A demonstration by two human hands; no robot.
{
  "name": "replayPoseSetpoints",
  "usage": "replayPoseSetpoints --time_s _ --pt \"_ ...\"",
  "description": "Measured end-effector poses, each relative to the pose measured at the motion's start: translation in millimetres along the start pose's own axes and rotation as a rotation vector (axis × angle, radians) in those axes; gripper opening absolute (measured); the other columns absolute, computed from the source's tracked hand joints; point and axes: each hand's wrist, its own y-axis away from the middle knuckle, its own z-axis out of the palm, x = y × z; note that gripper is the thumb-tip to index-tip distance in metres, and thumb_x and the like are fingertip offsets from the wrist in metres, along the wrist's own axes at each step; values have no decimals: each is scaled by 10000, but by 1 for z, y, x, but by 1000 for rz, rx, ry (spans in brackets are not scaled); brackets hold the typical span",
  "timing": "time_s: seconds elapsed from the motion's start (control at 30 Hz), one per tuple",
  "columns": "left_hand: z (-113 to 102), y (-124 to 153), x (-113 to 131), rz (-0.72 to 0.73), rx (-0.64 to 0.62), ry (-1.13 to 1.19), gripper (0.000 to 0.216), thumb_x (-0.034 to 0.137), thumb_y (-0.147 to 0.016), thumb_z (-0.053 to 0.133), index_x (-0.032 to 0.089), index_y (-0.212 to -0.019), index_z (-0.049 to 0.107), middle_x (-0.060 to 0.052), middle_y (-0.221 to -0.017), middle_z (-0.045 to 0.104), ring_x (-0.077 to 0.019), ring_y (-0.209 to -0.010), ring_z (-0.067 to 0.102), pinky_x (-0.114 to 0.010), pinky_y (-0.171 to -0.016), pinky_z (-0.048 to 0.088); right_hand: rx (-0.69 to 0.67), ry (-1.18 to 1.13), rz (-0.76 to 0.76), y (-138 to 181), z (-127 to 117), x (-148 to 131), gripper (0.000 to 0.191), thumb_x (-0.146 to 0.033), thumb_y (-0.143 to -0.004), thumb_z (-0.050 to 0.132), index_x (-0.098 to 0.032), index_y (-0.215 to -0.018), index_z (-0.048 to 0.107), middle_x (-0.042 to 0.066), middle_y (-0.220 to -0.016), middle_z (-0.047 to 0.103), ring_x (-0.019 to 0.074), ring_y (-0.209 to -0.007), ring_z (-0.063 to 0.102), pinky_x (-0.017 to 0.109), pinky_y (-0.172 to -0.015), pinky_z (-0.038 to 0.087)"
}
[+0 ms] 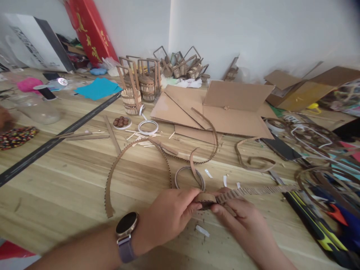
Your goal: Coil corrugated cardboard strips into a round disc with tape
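My left hand [176,210], with a watch on its wrist, pinches a small coil of corrugated cardboard strip [206,198] between thumb and fingers. On the coil's other side, my right hand [243,217] grips the same strip, whose ribbed loose end [258,190] runs off to the right. Just beyond the hands lies a ring of tape [182,176]. Further cardboard strips [111,180] curve over the table to the left and behind it. Small white paper pieces [202,230] lie near my fingers.
Behind are cardboard sheets [236,116], several miniature baskets [131,99], a second tape ring [148,127], short sticks [144,140] and a dish of brown balls [121,122]. Yellow-and-black cutters [315,225] and a phone [282,148] lie right. Another person's hand [5,118] shows far left.
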Motion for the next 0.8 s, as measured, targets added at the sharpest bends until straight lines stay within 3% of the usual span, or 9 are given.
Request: replayPoseSetpoints --time_s 0.23,0.37,0.57,0.8 --pt "-1 1 2 -10 -37 -26 260 337 -1036 375 201 -1153 564 -73 -1034 735 -243 -889 705 -306 -725 530 -51 0 31 5 4 8 471 -475 -972 452 -233 -616 644 5 -540 660 152 -475 611 235 -479 488" --pt "0 0 2 -35 -71 -73 237 326 -1028 397 200 -1142 563 -77 -1025 733 -256 -885 704 -321 -716 532 -85 -29 74 7 6 9 450 -479 -963 470 -229 -650 675 28 -638 717 164 -536 649 243 -515 506" --pt "1 0 2 -74 -116 -111 256 344 -1031 390 200 -1160 557 -83 -1043 726 -269 -917 700 -336 -724 538 -75 -37 89 3 8 7 511 -553 -949 446 -227 -660 712 36 -606 717 171 -512 649 251 -490 503" --pt "-1 -2 3 -61 -137 -95 224 309 -1025 421 191 -1160 554 -71 -998 725 -249 -893 698 -319 -731 538 -101 17 80 7 8 15 424 -463 -959 482 -234 -702 728 16 -567 699 165 -458 624 252 -474 493"
